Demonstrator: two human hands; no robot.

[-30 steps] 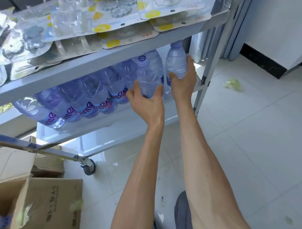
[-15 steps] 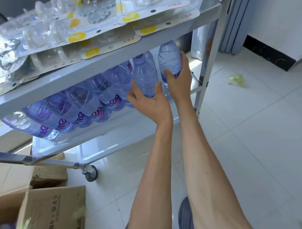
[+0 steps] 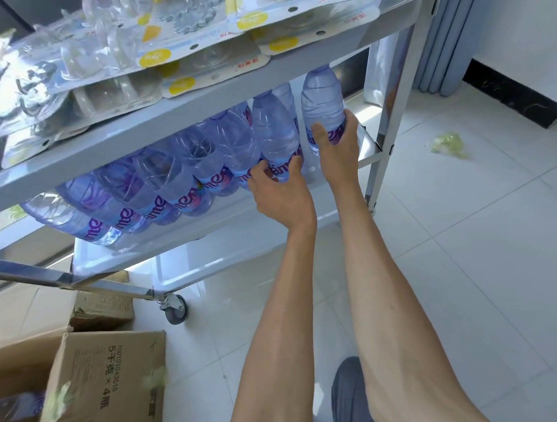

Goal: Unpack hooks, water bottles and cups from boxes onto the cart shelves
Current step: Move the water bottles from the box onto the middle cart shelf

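The cart (image 3: 393,90) is smooth metal, its posts polished and reflective, its shelves a duller satin grey. The water bottles (image 3: 224,143) are clear, glossy, ribbed plastic with shiny printed labels. The hook packs (image 3: 202,46) pair transparent blister plastic with card. The box (image 3: 109,381) is matt brown corrugated cardboard; the floor (image 3: 461,236) is glossy tile.

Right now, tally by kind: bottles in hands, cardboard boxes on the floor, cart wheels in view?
Bottles in hands: 2, one in the left hand at, one in the right hand at
Cardboard boxes: 2
Cart wheels: 1
Total: 5
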